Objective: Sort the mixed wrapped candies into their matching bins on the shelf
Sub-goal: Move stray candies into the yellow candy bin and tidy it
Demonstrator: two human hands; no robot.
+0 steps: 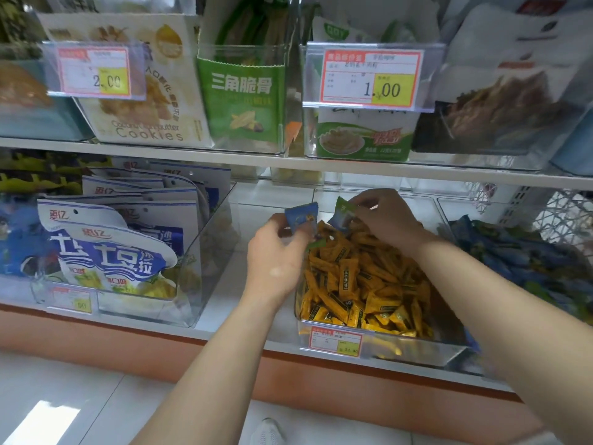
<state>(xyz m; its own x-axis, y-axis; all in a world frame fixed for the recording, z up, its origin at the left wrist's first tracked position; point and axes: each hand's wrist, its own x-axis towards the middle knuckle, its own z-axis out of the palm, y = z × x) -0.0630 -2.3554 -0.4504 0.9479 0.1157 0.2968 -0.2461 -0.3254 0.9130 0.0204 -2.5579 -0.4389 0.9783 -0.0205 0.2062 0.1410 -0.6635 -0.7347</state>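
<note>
Candies [362, 284], clear bin [417, 348], white shelf [231, 300]

Both our forearms are bare, reaching forward from the lower edge. Our left hand [276, 255] has its back toward us, fingers curled, pinching a blue candy [301, 216] at the fingertips. Our right hand [385, 220] is further in, palm down, fingers bent, pinching a green candy [342, 211]. The hands are near, not touching.
</note>
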